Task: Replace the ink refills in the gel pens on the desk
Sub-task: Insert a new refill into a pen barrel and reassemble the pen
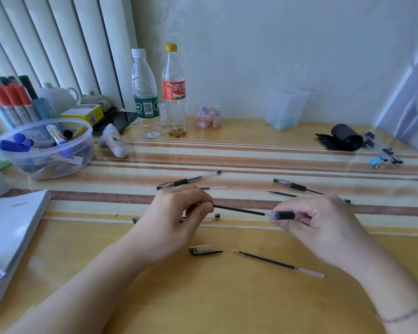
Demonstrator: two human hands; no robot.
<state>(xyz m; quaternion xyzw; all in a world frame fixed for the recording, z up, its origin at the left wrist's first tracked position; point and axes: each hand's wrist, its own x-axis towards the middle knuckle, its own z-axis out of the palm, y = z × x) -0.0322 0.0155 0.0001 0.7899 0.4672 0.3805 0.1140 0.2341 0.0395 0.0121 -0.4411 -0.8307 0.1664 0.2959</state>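
My left hand [176, 218] pinches one end of a thin black ink refill [239, 210]. The refill's other end goes into a clear pen barrel with a black grip [282, 215], which my right hand [323, 225] holds. On the desk below lie a black pen cap [204, 250] and a loose refill [278, 263]. Beyond my hands rest a capped gel pen [188, 180], a second gel pen [297, 186], a short dark refill [282, 194] and a pale refill [214, 188]. A clear pen part [212, 216] lies partly hidden under my left hand.
A clear bowl of markers [45, 148] stands at the left, with a marker holder [12, 102] behind it. Two plastic bottles [159, 92] stand at the back, beside a small jar [208, 116] and a translucent box [285, 109]. A paper stack [12, 227] lies front left; a black pouch [343, 138] sits right.
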